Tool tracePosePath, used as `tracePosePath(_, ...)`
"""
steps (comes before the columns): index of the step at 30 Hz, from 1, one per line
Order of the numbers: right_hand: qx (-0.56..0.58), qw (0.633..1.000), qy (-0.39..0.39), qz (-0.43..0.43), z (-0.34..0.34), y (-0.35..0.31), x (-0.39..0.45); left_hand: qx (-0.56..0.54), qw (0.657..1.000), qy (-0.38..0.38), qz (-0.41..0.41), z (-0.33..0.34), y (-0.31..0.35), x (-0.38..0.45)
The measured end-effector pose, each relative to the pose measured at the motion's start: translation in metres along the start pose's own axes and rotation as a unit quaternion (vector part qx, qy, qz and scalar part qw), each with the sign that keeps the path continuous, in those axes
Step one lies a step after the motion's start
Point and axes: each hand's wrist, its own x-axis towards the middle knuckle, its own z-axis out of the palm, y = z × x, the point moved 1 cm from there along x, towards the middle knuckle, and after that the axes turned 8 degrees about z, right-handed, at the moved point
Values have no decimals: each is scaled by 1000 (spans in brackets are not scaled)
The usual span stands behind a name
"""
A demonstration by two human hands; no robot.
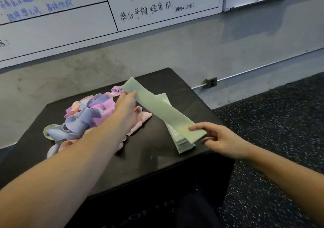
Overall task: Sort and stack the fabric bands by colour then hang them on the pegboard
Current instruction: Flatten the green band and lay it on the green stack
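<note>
The black surface (pixel 122 166) is taken as landmark. On its far-left part a tangled heap of bands (pixel 91 115) is seen, pink, purple and lilac mixed, unsorted. On its right part a green stack (pixel 182 140) is laid flat, edges roughly squared, long axis running from near-right edge toward far-centre.

Just above that stack a green band (pixel 157 108) is held stretched, its long axis nearly parallel to the stack. The far end is pinched by the left hand (pixel 126 101), fingers closed on the fabric, over the surface's far-centre beside the heap. The near end is pinched between thumb and fingers of the right hand (pixel 222 140), at the surface's near-right edge; this hand is nearer the stack.

The band looks pale green, flat, thin, limp, slightly bowed between the grips. Judged: lowering onto the stack is the next step; alignment of the ends is what matters. No pegboard is seen.
</note>
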Motion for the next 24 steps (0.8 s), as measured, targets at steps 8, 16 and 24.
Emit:
tracePosePath(8, -193, 957, 150, -154, -18, 22, 22, 188, 980, -31, 64, 18, -21, 43)
tracePosePath(16, -309, 882, 182, -307, -8, 20, 61, 282, 953, -78, 82, 45, -44, 94)
tracePosePath(24, -294, 912, 65, -278, 6, 54, 84, 355, 926, -98, 88, 56, -79, 123)
